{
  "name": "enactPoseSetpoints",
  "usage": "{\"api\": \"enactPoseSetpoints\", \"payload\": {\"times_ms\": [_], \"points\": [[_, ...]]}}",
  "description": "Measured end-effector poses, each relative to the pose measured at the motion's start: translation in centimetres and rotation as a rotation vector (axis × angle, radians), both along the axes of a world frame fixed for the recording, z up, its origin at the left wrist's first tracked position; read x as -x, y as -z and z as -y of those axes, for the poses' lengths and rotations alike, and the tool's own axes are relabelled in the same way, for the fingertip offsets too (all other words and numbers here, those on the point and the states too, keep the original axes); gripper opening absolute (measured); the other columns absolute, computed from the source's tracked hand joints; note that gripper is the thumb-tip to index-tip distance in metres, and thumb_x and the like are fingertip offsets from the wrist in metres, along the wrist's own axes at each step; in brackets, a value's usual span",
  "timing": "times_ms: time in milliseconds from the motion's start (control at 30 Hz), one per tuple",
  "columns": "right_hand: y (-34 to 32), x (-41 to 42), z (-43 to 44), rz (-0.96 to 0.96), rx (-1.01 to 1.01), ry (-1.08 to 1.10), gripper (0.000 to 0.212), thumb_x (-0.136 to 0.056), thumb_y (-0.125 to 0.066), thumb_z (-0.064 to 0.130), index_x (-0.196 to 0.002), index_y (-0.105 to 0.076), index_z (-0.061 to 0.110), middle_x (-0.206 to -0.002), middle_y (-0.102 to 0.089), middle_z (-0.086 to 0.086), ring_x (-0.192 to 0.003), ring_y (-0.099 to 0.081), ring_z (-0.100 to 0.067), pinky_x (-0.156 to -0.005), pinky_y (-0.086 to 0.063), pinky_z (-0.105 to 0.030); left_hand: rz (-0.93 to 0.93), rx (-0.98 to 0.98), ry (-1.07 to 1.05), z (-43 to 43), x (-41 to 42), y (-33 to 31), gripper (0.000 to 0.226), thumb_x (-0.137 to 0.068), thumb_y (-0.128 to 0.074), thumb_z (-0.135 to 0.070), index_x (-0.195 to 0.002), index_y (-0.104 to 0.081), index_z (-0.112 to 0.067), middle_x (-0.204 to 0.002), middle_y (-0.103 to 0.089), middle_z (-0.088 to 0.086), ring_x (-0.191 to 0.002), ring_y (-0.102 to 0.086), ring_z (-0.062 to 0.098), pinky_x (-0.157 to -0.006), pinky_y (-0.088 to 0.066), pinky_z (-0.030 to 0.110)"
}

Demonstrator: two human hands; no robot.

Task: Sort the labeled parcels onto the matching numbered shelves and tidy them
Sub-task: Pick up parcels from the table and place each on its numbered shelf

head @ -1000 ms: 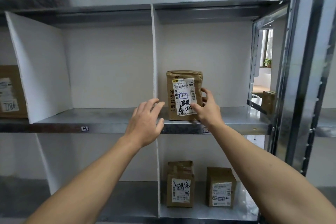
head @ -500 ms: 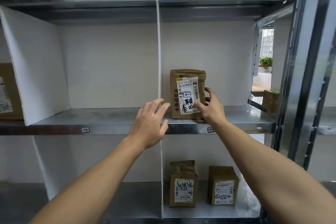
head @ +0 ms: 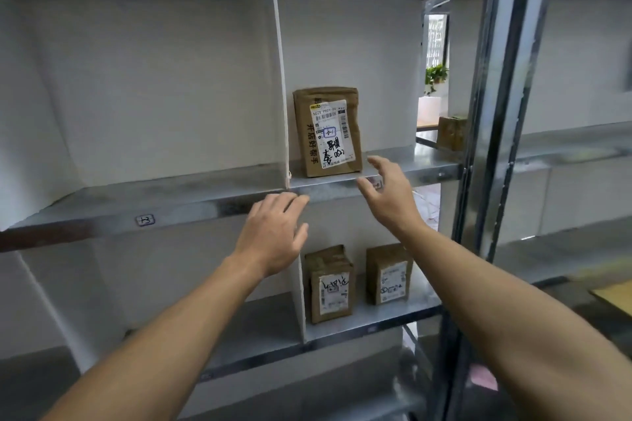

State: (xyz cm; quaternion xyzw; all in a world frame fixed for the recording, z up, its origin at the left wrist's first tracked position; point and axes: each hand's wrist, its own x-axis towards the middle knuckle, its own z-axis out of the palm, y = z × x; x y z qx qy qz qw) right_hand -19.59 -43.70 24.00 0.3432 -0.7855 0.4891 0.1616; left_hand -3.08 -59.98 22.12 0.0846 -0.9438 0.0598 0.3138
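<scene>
On the dull grey sheet-metal shelf (head: 171, 202), whose front lip carries a small handwritten number tag (head: 145, 220), the left hand (head: 273, 236) hovers at the edge below the thin white divider panel (head: 278, 79), fingers straight and holding nothing. Just right of that divider stands the crinkled brown paper-wrapped rectangular parcel (head: 327, 131), upright with its long axis vertical and its glossy white printed label facing outward. The right hand (head: 386, 195) is spread loose and empty just beside the parcel's lower right corner; contact is unclear.
</scene>
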Motion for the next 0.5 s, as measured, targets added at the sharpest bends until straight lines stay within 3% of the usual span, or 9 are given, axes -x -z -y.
{"api": "enactPoseSetpoints", "payload": {"times_ms": [67,167,367,500], "points": [[1.8,-1.3,-1.3,-0.038,-0.105,0.030,0.050,-0.099,-0.061,0.032,-0.144,-0.048,0.017,-0.141,-0.051,-0.002,-0.119,-0.046,-0.007,-0.102,-0.036,-0.024,0.028,-0.017,0.018,-0.4,-0.4,1.2,0.051,-0.087,-0.048,-0.037,-0.134,-0.052,-0.017,-0.127,-0.057,0.004,-0.118,-0.051,0.026,-0.096,-0.042,0.043],[5.3,-3.1,-4.1,-0.017,-0.289,0.104,0.050,-0.099,-0.059,0.037,-0.145,-0.047,0.019,-0.144,-0.049,-0.004,-0.131,-0.048,-0.020,-0.108,-0.041,-0.036,0.077,-0.040,0.080,-1.5,-0.9,3.5,0.050,-0.088,-0.046,-0.038,-0.134,-0.052,-0.018,-0.126,-0.057,0.004,-0.116,-0.051,0.026,-0.096,-0.041,0.042],[13.5,-8.0,-13.0,0.016,-0.668,0.309,0.044,-0.100,-0.049,0.045,-0.137,-0.051,0.022,-0.135,-0.054,-0.006,-0.117,-0.055,-0.027,-0.096,-0.051,-0.046,0.256,-0.078,0.228,-6.0,-1.0,9.9,0.048,-0.094,-0.050,-0.038,-0.138,-0.047,-0.021,-0.133,-0.053,0.002,-0.120,-0.048,0.025,-0.101,-0.039,0.041],[18.3,-11.1,-19.4,0.100,-0.831,0.440,0.040,-0.099,-0.046,0.046,-0.127,-0.054,0.020,-0.125,-0.056,-0.008,-0.112,-0.055,-0.035,-0.089,-0.050,-0.047,0.378,-0.110,0.331,-10.4,-0.3,14.0,0.047,-0.095,-0.047,-0.040,-0.139,-0.045,-0.023,-0.132,-0.052,0.000,-0.121,-0.046,0.024,-0.102,-0.037,0.041]]}}
